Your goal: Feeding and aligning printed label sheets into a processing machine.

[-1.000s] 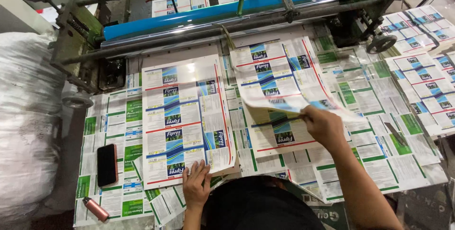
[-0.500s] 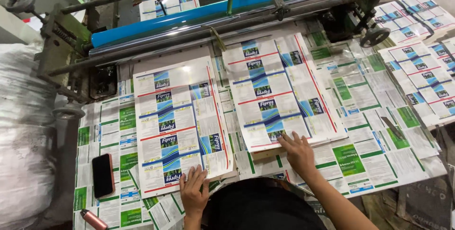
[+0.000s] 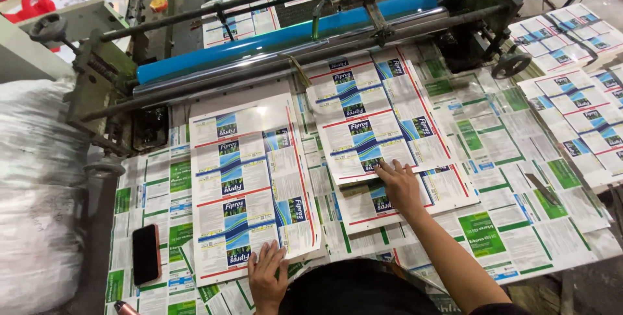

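My left hand (image 3: 267,275) lies flat, fingers spread, on the near edge of the left stack of glossy printed sheets (image 3: 250,182), which carry red, blue and white label panels. My right hand (image 3: 398,184) presses flat on the near edge of the right stack of the same sheets (image 3: 373,120), its fingertips on the top sheet. Neither hand grips anything. Both stacks rest on a table covered with green and white printed sheets (image 3: 506,153), just in front of the machine's blue roller (image 3: 285,36).
A phone in a red case (image 3: 146,253) lies at the table's left. A large white sack (image 3: 36,192) stands at far left. The green machine frame carries handwheels (image 3: 511,64). More printed sheets (image 3: 577,62) lie at right.
My right hand has laid down the sheet it was lifting onto the right stack and now presses on it. My left hand has stayed on the left stack.
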